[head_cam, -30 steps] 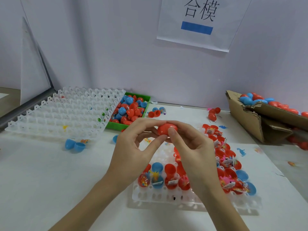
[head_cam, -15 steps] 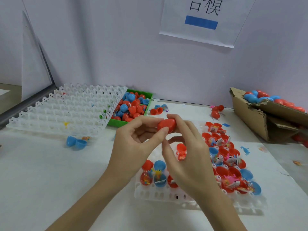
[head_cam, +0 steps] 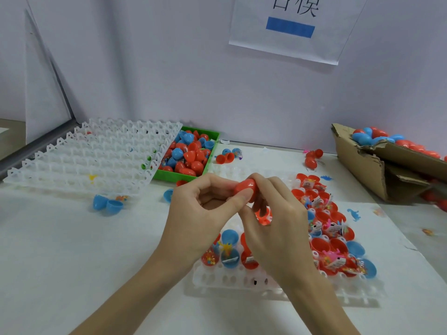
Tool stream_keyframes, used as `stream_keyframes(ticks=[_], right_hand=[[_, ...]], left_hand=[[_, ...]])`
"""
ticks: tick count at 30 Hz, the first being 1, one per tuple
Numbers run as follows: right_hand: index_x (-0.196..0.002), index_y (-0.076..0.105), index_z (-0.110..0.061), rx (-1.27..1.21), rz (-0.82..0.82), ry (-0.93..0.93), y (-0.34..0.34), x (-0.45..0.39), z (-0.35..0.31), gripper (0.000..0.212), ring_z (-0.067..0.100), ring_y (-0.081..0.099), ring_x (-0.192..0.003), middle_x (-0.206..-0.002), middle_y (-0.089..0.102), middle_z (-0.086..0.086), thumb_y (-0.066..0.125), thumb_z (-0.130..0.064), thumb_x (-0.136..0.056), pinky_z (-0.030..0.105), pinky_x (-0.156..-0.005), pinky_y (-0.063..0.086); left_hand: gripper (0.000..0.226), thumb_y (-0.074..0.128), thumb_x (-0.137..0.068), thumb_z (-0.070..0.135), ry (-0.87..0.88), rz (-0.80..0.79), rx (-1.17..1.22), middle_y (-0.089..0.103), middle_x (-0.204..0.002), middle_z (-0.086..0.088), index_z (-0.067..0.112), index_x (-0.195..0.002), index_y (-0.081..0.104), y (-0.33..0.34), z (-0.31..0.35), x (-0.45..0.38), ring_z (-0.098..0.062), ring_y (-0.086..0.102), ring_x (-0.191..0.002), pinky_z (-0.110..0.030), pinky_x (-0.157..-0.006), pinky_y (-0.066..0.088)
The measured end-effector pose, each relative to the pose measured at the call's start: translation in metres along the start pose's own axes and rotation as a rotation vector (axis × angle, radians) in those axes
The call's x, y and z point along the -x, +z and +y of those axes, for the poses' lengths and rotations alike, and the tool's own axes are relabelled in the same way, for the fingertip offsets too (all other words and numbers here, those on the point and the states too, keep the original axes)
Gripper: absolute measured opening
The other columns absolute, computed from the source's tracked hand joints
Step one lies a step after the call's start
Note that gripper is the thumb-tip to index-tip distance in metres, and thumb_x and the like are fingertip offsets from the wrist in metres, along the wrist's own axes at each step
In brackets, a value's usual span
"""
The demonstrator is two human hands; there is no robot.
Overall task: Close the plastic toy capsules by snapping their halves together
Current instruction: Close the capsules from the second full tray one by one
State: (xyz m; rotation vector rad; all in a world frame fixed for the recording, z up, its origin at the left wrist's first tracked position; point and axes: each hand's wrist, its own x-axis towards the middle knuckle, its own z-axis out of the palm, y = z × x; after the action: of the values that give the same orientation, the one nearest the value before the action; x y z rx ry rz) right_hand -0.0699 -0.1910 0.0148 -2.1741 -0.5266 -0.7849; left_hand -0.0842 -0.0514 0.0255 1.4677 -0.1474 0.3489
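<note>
A: What is the person holding?

B: A red capsule (head_cam: 245, 188). The left hand (head_cam: 202, 213) is pinching one end with thumb and fingers. The right hand (head_cam: 274, 228) is curling its fingers over the other end. So both grips are closed tight on the same little egg, up in the air above the bench (head_cam: 60, 250).

A: Is it snapped shut?

B: I am not seeing a gap, but the fingers are hiding part of the seam, so I cannot tell for sure.

A: What is sitting under the grips?

B: A white tray (head_cam: 232, 279) full of open halves (head_cam: 321, 245) with little toys inside. They are waiting their turn.

A: What could go wrong?

B: The egg is smooth and round. If the hands are squeezing crooked, it could pop out and fall down onto the tray below and knock the open halves over. Or one side could click and the other side stay open.

A: And where do the done ones go?

B: Maybe the cardboard box (head_cam: 362, 165), far off to the right of the grips. It is holding many closed eggs. That is only my guess.
</note>
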Motion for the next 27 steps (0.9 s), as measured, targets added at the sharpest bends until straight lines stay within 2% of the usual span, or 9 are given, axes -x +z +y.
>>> stream_keyframes(ticks=[3,6,13,17,19,22,24,27], right_hand=[[-0.124,0.064,-0.011,0.0,-0.014,-0.014,0.003,0.0,-0.002,0.039,0.006,0.058,-0.085,-0.102,0.062,-0.003,0.078,-0.009,-0.088,0.008,-0.077,0.049],[-0.127,0.063,-0.011,0.019,-0.029,-0.009,0.006,0.0,-0.004,0.044,0.004,0.058,-0.082,-0.106,0.063,-0.003,0.081,-0.015,-0.087,0.003,-0.081,0.046],[-0.112,0.065,-0.01,-0.045,-0.063,-0.005,0.003,0.002,-0.002,0.025,0.005,0.06,-0.079,-0.091,0.064,-0.008,0.074,-0.012,-0.089,0.009,-0.072,0.049],[-0.117,0.064,-0.008,-0.067,-0.061,-0.021,0.004,0.003,0.0,0.028,0.006,0.06,-0.083,-0.093,0.065,-0.006,0.069,-0.01,-0.09,0.01,-0.074,0.049],[-0.12,0.063,-0.009,-0.103,-0.025,-0.034,0.006,0.003,0.0,0.03,0.006,0.06,-0.088,-0.099,0.064,-0.008,0.07,-0.018,-0.092,0.01,-0.077,0.051],[-0.125,0.061,-0.016,-0.14,0.025,-0.031,0.008,0.001,-0.002,0.037,0.001,0.055,-0.1,-0.11,0.058,-0.011,0.065,-0.04,-0.096,0.004,-0.083,0.045],[-0.131,0.058,-0.019,-0.205,0.009,-0.028,0.007,0.0,-0.001,0.038,0.002,0.054,-0.11,-0.123,0.056,-0.006,0.058,-0.041,-0.1,0.006,-0.086,0.045],[-0.141,0.052,-0.02,-0.373,-0.053,-0.02,0.004,-0.002,-0.001,0.038,0.007,0.055,-0.123,-0.138,0.052,-0.003,0.053,-0.03,-0.105,0.011,-0.09,0.049]], left_hand=[[0.019,0.086,-0.081,0.017,0.027,0.019,-0.017,0.08,-0.089,0.002,0.016,-0.097,0.078,-0.001,-0.001,0.001,-0.015,0.078,-0.088,-0.019,-0.08,0.06],[0.024,0.088,-0.08,0.01,0.091,0.045,-0.11,0.078,-0.089,0.007,0.019,-0.098,0.076,-0.001,-0.004,0.003,-0.012,0.076,-0.086,-0.018,-0.081,0.059],[0.024,0.089,-0.078,0.013,0.145,0.078,-0.147,0.077,-0.088,0.009,0.021,-0.096,0.075,0.003,-0.009,0.009,-0.013,0.076,-0.087,-0.017,-0.08,0.059],[0.021,0.087,-0.081,0.02,0.131,0.059,-0.142,0.077,-0.089,0.009,0.022,-0.097,0.074,0.003,-0.008,0.01,-0.014,0.075,-0.088,-0.017,-0.08,0.058],[0.015,0.082,-0.088,0.03,0.075,0.053,-0.065,0.076,-0.091,0.006,0.021,-0.097,0.073,0.004,-0.006,0.008,-0.014,0.074,-0.092,-0.017,-0.08,0.057],[0.025,0.071,-0.093,0.044,-0.113,-0.012,0.115,0.076,-0.097,-0.003,0.021,-0.1,0.074,-0.004,-0.002,-0.001,-0.021,0.074,-0.097,-0.025,-0.082,0.059],[0.029,0.07,-0.091,0.041,-0.198,-0.136,0.229,0.076,-0.103,-0.01,0.017,-0.106,0.075,-0.009,0.001,-0.007,-0.026,0.074,-0.097,-0.028,-0.082,0.06],[0.036,0.065,-0.096,0.034,-0.263,-0.33,0.462,0.074,-0.119,-0.019,0.01,-0.122,0.073,-0.009,0.002,-0.008,-0.032,0.074,-0.105,-0.031,-0.087,0.06]])
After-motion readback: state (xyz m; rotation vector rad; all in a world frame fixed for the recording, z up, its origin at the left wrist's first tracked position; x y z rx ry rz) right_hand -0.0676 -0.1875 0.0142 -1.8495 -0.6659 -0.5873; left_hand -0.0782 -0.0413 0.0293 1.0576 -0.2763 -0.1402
